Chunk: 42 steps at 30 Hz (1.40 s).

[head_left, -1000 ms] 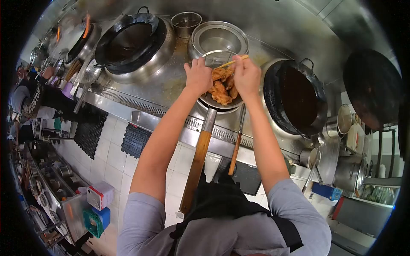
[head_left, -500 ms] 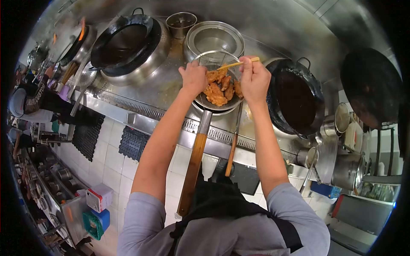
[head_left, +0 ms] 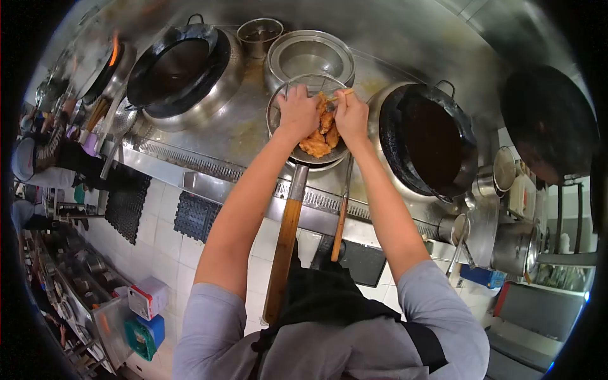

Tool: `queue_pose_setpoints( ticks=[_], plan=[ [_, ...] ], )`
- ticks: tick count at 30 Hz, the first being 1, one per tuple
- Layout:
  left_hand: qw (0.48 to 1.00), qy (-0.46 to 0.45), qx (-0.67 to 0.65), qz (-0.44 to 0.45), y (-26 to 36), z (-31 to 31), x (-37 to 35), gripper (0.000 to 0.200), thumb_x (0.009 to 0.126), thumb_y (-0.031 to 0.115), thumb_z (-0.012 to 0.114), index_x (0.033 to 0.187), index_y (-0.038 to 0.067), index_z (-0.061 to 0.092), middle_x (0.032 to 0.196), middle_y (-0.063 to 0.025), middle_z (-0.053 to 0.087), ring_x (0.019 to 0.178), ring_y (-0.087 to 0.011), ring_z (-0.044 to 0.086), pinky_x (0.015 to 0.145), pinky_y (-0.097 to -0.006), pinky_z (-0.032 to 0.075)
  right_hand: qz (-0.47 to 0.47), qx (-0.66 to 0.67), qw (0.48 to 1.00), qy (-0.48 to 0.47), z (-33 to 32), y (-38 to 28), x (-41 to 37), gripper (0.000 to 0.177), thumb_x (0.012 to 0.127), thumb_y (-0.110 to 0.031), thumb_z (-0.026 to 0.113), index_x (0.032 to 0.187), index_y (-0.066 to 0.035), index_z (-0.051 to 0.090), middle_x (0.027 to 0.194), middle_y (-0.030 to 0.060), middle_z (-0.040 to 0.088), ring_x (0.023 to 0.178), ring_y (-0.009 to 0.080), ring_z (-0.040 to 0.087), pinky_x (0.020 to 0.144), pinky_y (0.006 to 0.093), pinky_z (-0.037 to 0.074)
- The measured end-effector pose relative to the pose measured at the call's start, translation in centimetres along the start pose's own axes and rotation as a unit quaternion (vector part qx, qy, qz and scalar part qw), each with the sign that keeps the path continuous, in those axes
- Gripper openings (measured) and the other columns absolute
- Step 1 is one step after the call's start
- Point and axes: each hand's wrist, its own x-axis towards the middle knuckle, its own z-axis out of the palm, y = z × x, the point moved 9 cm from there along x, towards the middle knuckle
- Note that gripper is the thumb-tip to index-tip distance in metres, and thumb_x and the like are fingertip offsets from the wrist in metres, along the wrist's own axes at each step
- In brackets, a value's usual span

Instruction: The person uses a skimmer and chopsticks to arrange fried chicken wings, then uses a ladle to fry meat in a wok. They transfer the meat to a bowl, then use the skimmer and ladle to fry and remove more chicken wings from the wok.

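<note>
A long-handled wire strainer [head_left: 282, 136] rests over a metal bowl and holds browned, fried pieces [head_left: 316, 145]. My left hand [head_left: 297, 116] is inside its rim, palm down, with bent fingers closed at the upper fried piece; the thumb side meets that piece and the contact is partly hidden. Facing it from the right, my right hand [head_left: 350, 115] pinches a thin yellow stick [head_left: 342, 94], whose tip is at the same piece. Beneath my wrists the strainer's wooden handle [head_left: 282, 253] slopes toward my body.
Dark woks with dark liquid stand left [head_left: 171, 73] and right [head_left: 432, 142]. A lidded steel pot [head_left: 310, 57] sits behind the strainer. A wooden-handled utensil [head_left: 340, 230] lies beside it. Another person [head_left: 54, 155] is at the far left, near a flaming wok [head_left: 114, 69].
My left hand has moved right, farther over the strainer. My right hand has come left, closer to it, bringing the yellow stick along. The camera view has shifted slightly.
</note>
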Motion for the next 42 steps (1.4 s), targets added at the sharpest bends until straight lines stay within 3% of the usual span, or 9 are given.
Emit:
queue_pose_setpoints(
  ticks=[4, 7, 13, 19, 25, 31, 35, 39, 42],
  plan=[
    [0.998, -0.050, 0.029, -0.011, -0.7, 0.8, 1.2, 0.027, 0.077, 0.018, 0.067, 0.104, 0.016, 0.072, 0.112, -0.0104, 0.055, 0.112, -0.0296, 0.051, 0.092, -0.0546, 0.034, -0.016, -0.038, 0.999, 0.011, -4.7, -3.1, 1.3, 0.020, 0.095, -0.015, 0.057, 0.087, 0.002, 0.065, 0.077, 0.0197, 0.065, 0.070, 0.0389, 0.063, 0.065, 0.0432, 0.049],
    [0.997, 0.074, -0.037, 0.004, -1.5, -1.4, 1.3, 0.021, 0.078, 0.016, 0.066, 0.097, 0.012, 0.071, 0.106, -0.0110, 0.058, 0.108, -0.0294, 0.055, 0.091, -0.0522, 0.035, 0.015, -0.013, 0.999, 0.044, -9.2, -6.2, 1.5, 0.018, 0.095, -0.012, 0.056, 0.087, 0.000, 0.066, 0.081, 0.0176, 0.067, 0.072, 0.0372, 0.065, 0.066, 0.0436, 0.049],
    [0.994, 0.020, -0.106, -0.002, 0.2, -1.8, 0.7, 0.009, 0.078, 0.017, 0.067, 0.084, 0.011, 0.066, 0.087, -0.0092, 0.061, 0.096, -0.0305, 0.060, 0.086, -0.0486, 0.035, -0.011, -0.043, 0.997, -0.062, -1.7, -1.1, -2.0, 0.023, 0.095, -0.016, 0.057, 0.081, 0.002, 0.062, 0.081, 0.0224, 0.063, 0.074, 0.0427, 0.062, 0.065, 0.0462, 0.048],
    [0.994, 0.035, -0.099, 0.030, 2.3, -1.1, -0.6, 0.017, 0.074, 0.021, 0.074, 0.083, 0.009, 0.065, 0.095, -0.0103, 0.059, 0.100, -0.0305, 0.058, 0.088, -0.0507, 0.035, 0.021, -0.051, 0.994, -0.097, -2.9, -1.1, -1.4, 0.023, 0.095, -0.015, 0.057, 0.082, 0.003, 0.065, 0.075, 0.0205, 0.064, 0.072, 0.0399, 0.064, 0.065, 0.0447, 0.049],
    [0.992, 0.079, -0.100, -0.023, 0.5, -1.6, -0.2, 0.021, 0.073, 0.018, 0.074, 0.091, 0.011, 0.066, 0.098, -0.0102, 0.058, 0.101, -0.0303, 0.057, 0.089, -0.0522, 0.035, 0.034, -0.003, 0.999, 0.032, -9.1, -5.8, 1.5, 0.018, 0.093, -0.013, 0.058, 0.086, 0.001, 0.067, 0.076, 0.0189, 0.066, 0.073, 0.0380, 0.065, 0.066, 0.0433, 0.050],
    [0.995, -0.047, -0.084, -0.027, 1.9, 1.2, -0.4, 0.026, 0.073, 0.018, 0.074, 0.095, 0.009, 0.063, 0.100, -0.0107, 0.059, 0.102, -0.0305, 0.057, 0.087, -0.0527, 0.035, 0.004, -0.051, 0.996, -0.076, -1.0, 0.8, -0.1, 0.023, 0.095, -0.019, 0.058, 0.087, 0.002, 0.066, 0.080, 0.0256, 0.063, 0.076, 0.0432, 0.062, 0.064, 0.0462, 0.048],
    [0.995, -0.001, -0.089, -0.043, 1.4, 0.5, -0.7, 0.036, 0.072, 0.019, 0.076, 0.104, 0.012, 0.062, 0.105, -0.0112, 0.058, 0.105, -0.0314, 0.057, 0.089, -0.0532, 0.035, -0.014, -0.023, 0.999, 0.023, -8.4, -4.7, 1.7, 0.025, 0.095, -0.019, 0.058, 0.085, 0.002, 0.064, 0.080, 0.0238, 0.063, 0.074, 0.0415, 0.063, 0.062, 0.0462, 0.047],
    [0.992, -0.040, -0.119, -0.010, 2.8, -0.5, -1.6, 0.057, 0.069, 0.023, 0.081, 0.120, 0.015, 0.059, 0.113, -0.0122, 0.054, 0.111, -0.0319, 0.053, 0.093, -0.0536, 0.034, -0.078, -0.051, 0.996, -0.003, -6.2, -3.5, -1.5, 0.022, 0.094, -0.015, 0.057, 0.081, 0.002, 0.062, 0.078, 0.0244, 0.063, 0.073, 0.0421, 0.063, 0.064, 0.0480, 0.047],
    [0.992, -0.057, -0.106, -0.021, 3.7, -0.4, -2.0, 0.070, 0.066, 0.025, 0.083, 0.129, 0.016, 0.054, 0.117, -0.0126, 0.051, 0.115, -0.0323, 0.050, 0.094, -0.0534, 0.033, -0.017, -0.061, 0.996, -0.063, -4.3, -1.4, -2.9, 0.021, 0.094, -0.014, 0.057, 0.083, 0.001, 0.064, 0.079, 0.0235, 0.064, 0.075, 0.0423, 0.063, 0.067, 0.0484, 0.048]
  ],
)
